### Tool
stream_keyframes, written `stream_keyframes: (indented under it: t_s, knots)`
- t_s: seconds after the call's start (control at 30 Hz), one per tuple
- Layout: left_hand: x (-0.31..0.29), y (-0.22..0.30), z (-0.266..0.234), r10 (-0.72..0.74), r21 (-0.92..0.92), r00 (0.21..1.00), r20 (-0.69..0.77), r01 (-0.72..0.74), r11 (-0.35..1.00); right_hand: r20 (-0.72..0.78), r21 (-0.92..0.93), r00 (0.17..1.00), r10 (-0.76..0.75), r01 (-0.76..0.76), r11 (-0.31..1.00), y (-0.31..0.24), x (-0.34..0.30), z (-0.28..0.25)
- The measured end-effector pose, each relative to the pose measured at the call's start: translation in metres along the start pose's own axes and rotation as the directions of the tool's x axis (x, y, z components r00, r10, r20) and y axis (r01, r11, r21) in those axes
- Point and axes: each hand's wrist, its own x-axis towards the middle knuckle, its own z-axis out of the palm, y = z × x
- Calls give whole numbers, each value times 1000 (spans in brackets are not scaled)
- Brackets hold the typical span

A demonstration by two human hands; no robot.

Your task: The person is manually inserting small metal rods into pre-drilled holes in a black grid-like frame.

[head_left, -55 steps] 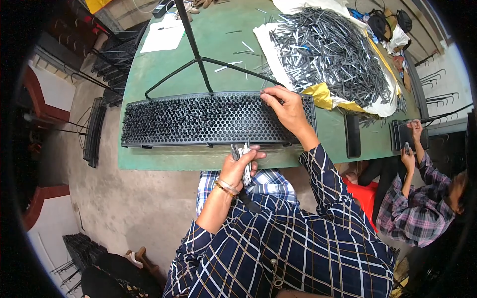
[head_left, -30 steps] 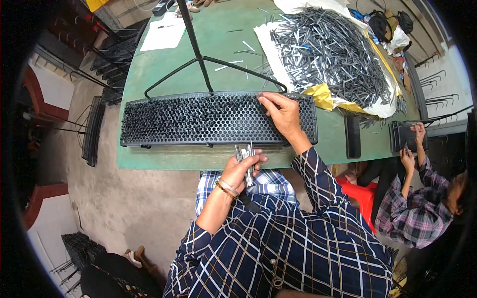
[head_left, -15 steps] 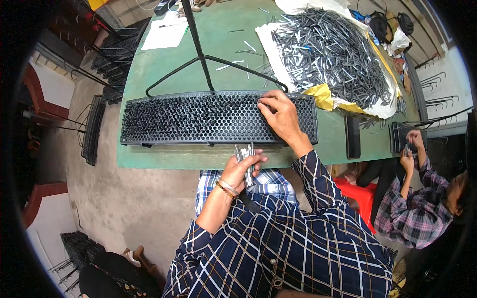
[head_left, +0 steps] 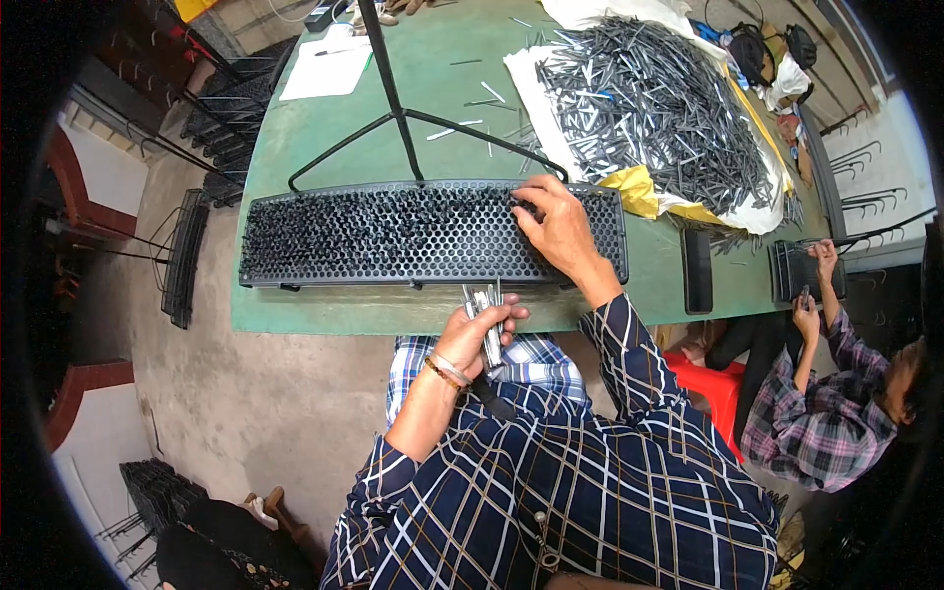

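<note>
A long black rack (head_left: 472,254) with rows of round holes lies across the table in front of me. Thin dark pieces stand upright in many holes, densest on its left half and along the far edge. My right hand (head_left: 562,228) is over the rack's right part, thumb and fingers curled together at the holes; whatever they pinch is too small to make out. Just off the table's near edge, my left hand (head_left: 466,340) is closed around a bunch of slim grey metal strips (head_left: 488,313), their ends sticking up past the thumb.
Behind the rack rises its black rod handle (head_left: 402,110). A heap of metal strips (head_left: 654,108) covers a white sack at the far right, near a black phone-shaped slab (head_left: 697,272). Farther right, a co-worker (head_left: 826,413) handles another rack. Loose strips and paper (head_left: 326,69) lie on the green table.
My right hand has shifted very slightly at the rack, while my left hand stays almost still with the strips. The co-worker's one hand has risen away from the other toward their rack.
</note>
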Motion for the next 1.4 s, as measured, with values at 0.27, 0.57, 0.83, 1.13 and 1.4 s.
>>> stream_keyframes:
  t_s: [0.27, 0.57, 0.83, 1.13, 1.4]
  knots:
    - [0, 0, 3, -6, -6, 1000, 23, 6, 1000, -82, 46, 993, -87, 91, 995, -5, 5, -14]
    - [-4, 9, 18, 11, -33, 995, 104, -8, 999, 555, 541, 823, 124, -470, 698, -31, -34, -28]
    - [4, 3, 21, 16, 69, 998, 56, -20, 997, 569, 597, 737, 365, -676, 433, -26, -38, -31]
    - [10, -1, 17, 40, 101, 999, -6, -40, 994, 76, 630, 887, 455, -396, 668, -3, -12, -33]
    - [8, -4, 16, 26, 116, 1000, -1, -26, 993, -64, 324, 978, 199, -168, 931, 20, 4, -23]
